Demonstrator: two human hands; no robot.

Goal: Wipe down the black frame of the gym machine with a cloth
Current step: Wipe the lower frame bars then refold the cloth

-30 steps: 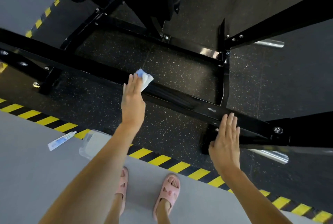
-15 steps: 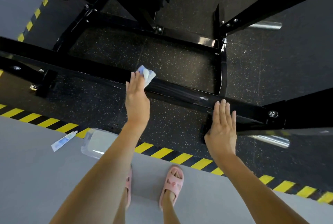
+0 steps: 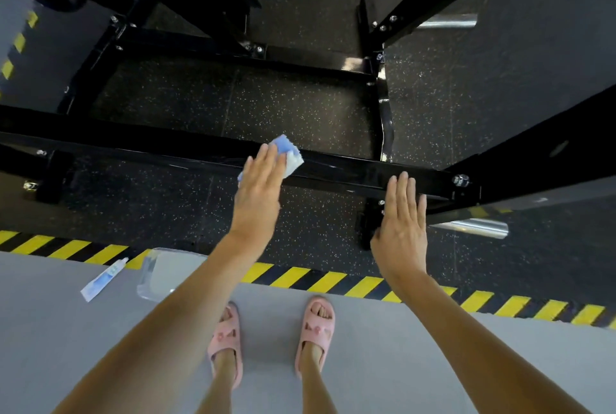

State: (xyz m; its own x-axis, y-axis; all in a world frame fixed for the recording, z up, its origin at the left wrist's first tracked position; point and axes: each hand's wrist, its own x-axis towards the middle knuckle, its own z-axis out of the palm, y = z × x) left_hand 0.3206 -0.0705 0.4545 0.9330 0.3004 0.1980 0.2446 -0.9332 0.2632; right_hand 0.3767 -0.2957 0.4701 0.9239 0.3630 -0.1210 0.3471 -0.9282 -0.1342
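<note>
Bare forearms, no sleeves; bare legs; pink slide sandals [image 3: 315, 330] with small cutouts.

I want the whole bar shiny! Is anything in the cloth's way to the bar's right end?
Yes: the right hand lies flat on the black bar, between the cloth and the bolt at its right end.

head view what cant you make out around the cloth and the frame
Head view only.
The cloth lies mostly under the left hand; its underside on the black frame is hidden.
The black frame runs out past the left, top and right picture edges.
The clear tray: right part behind the left forearm.
The tube: print too small to read.
</note>
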